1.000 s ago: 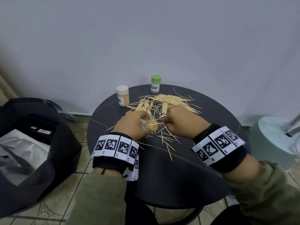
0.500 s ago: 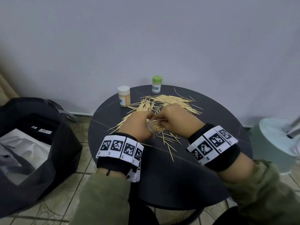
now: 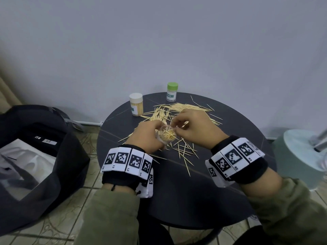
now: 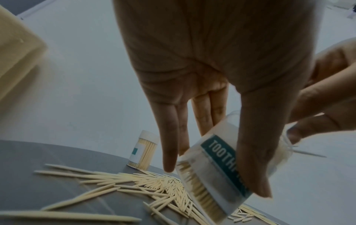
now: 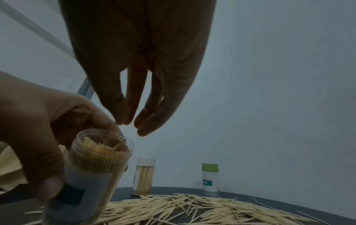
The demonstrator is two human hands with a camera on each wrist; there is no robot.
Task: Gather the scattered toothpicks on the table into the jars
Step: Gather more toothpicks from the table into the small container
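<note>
Clear plastic, the open jar (image 3: 166,136) sits tilted in the left hand (image 3: 147,137), whose fingers wrap it. Just beside its mouth the right hand (image 3: 192,127) hovers, fingertips (image 5: 142,121) nearly together, holding nothing visible. Loose toothpicks (image 3: 184,110) lie beyond both hands.

On a round dark table (image 3: 177,200), the left hand (image 3: 147,136) grips an open clear jar (image 3: 166,134) of toothpicks, tilted. The right hand (image 3: 192,127) pinches at its rim. Loose toothpicks (image 3: 184,149) spread toward twelve o'clock, where a white-capped jar (image 3: 136,105) and green-capped jar (image 3: 172,91) stand.
</note>
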